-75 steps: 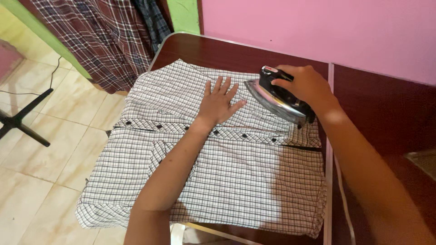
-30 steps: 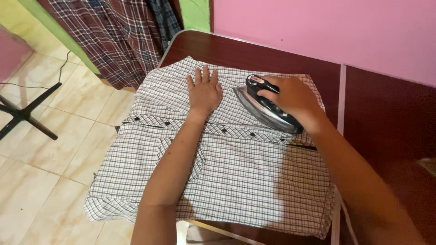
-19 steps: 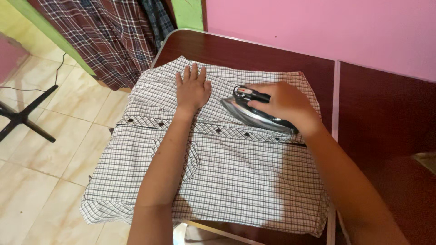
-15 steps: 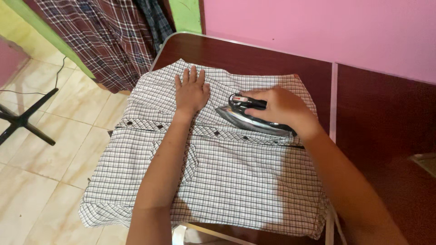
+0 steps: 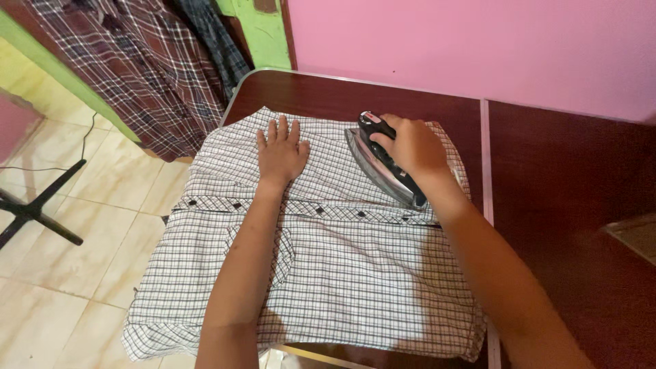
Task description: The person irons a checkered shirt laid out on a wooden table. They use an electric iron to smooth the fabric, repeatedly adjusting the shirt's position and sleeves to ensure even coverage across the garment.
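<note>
Right fingers: curling shut around the black handle of the iron [image 5: 384, 164], gripping it from above.
Right hand [image 5: 410, 147]: covering most of the handle, with the forearm reaching in from the lower right.
Iron: sitting flat on the shirt [image 5: 342, 273], near its far right part, its silver sole pointing away from the person and slightly left.
Left fingers: lying spread and straight, holding nothing.
Left hand [image 5: 281, 154]: pressing palm down on the far part of the shirt, left of the iron and apart from it.
Shirt: white with thin dark checks, lying spread over the table [image 5: 567, 205]; a buttoned strip with small dark buttons is running across it just below both hands, and a chest pocket is showing beside the left forearm. Its near edge is hanging over the table's front.
Table: dark brown wood, standing against a pink wall [image 5: 478, 48].
Far left: plaid clothes [image 5: 137, 68] in dark red are hanging above a pale tiled floor [image 5: 68, 273].
</note>
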